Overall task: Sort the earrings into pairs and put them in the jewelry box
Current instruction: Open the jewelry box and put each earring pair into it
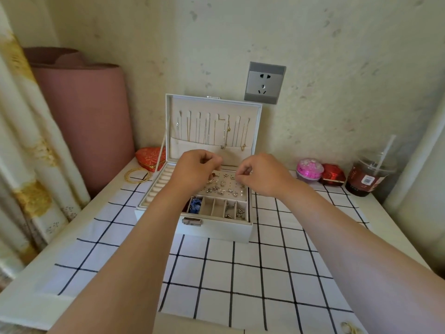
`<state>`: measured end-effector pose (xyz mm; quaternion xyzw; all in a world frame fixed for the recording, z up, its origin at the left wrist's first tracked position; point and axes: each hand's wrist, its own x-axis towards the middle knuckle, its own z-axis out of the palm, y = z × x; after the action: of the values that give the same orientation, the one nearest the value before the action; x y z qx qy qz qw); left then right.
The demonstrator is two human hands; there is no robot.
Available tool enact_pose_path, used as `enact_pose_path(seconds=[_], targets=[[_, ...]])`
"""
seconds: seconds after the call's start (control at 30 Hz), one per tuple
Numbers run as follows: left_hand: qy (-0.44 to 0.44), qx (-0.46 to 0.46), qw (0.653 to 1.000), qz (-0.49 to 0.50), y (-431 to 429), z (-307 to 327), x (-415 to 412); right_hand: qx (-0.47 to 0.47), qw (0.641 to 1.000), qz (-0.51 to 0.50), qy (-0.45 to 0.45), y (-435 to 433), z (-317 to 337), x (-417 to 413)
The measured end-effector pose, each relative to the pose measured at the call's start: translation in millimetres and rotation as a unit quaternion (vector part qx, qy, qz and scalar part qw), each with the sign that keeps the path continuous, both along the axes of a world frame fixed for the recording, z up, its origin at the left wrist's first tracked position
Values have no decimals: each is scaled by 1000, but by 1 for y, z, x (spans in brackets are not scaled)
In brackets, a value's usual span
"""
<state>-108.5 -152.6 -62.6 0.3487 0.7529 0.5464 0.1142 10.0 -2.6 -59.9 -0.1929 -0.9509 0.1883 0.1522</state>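
Table against stained wall, white cloth with black grid (216, 273). White rectangular jewelry box (216, 229) open, lid upright. Many small silver earrings (221, 188) already on perforated pad inside box; pad part-filled, so sorting judged unfinished. Left hand (196, 168) and right hand (263, 174) hover over pad, fingers curled into narrow pinch; whether holding anything, cannot tell.

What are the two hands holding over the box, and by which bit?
It cannot be told. The left hand and right hand curl their fingertips over the jewelry box, but anything pinched is too small to see.
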Motion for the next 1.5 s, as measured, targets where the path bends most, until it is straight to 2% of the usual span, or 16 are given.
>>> enact_pose_path(seconds=[0.17, 0.4, 0.57, 0.67, 0.73, 0.83, 0.9, 1.07, 1.3, 1.4, 1.5], targets=[[4, -3, 1000, -9, 4, 0, -2, 3, 1000, 2, 19, -5, -5, -7], [-10, 9, 1000, -11, 1, 2, -2, 62, 998, 10, -31, -8, -4, -12], [-15, 0, 1000, -8, 0, 4, 0, 53, 997, 21, -51, -8, -2, -12], [-28, 5, 1000, -13, 0, 5, 2, 2, 1000, 15, -19, -6, 0, -11], [-42, 11, 999, -14, 0, 8, 5, -60, 997, 11, 37, -7, 6, -10], [-94, 38, 995, -20, 1, 12, 11, -176, 975, 9, 137, -9, 22, -7], [-134, 54, 989, -29, 1, 16, 14, -242, 955, 33, 170, -11, 31, -5], [-192, 64, 979, -29, 0, 22, 17, -277, 940, 57, 189, -15, 38, -2], [-204, 62, 976, -48, -3, 23, 18, -286, 931, 58, 219, -15, 34, -2], [-165, 48, 984, -53, -4, 23, 17, -280, 932, 49, 226, -11, 29, -4], [1, -19, 999, -31, -3, 15, 11, -185, 969, 23, 165, -5, 17, -5]])
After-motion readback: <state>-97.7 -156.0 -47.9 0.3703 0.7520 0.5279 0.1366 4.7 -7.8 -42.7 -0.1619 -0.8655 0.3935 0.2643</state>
